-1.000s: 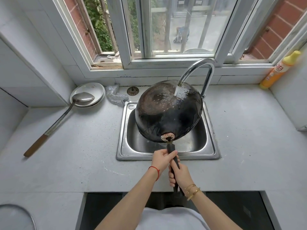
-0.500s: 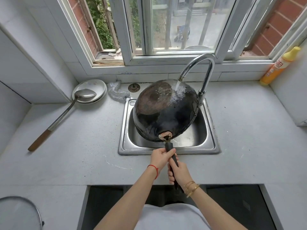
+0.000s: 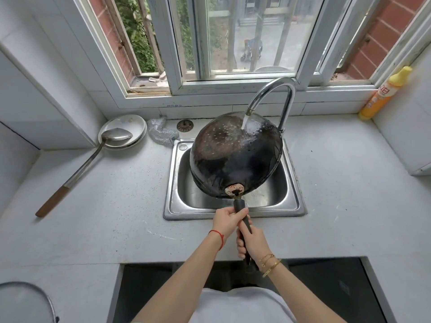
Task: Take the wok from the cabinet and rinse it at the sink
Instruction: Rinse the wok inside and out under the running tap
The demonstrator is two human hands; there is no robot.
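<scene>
A: While water runs from the faucet (image 3: 271, 94), where is the wok (image 3: 235, 155)?

B: Over the sink (image 3: 177, 183), tilted, underside up. The stream lands on it at 1 o'clock; its handle (image 3: 242, 213) points to 6 o'clock.

A: State of each grip?

B: Left hand (image 3: 227, 221): fingers curled round the handle, near the wok. Right hand (image 3: 250, 241): curled round the same handle, just behind the left.

A: Items on the desk (image 3: 349, 194)?

B: At 10 o'clock from the sink, a ladle (image 3: 93, 157) rests in stacked plates (image 3: 126, 123). A mesh scrubber (image 3: 161, 132) lies beside them. A yellow bottle (image 3: 384, 94) stands at 2 o'clock.
</scene>
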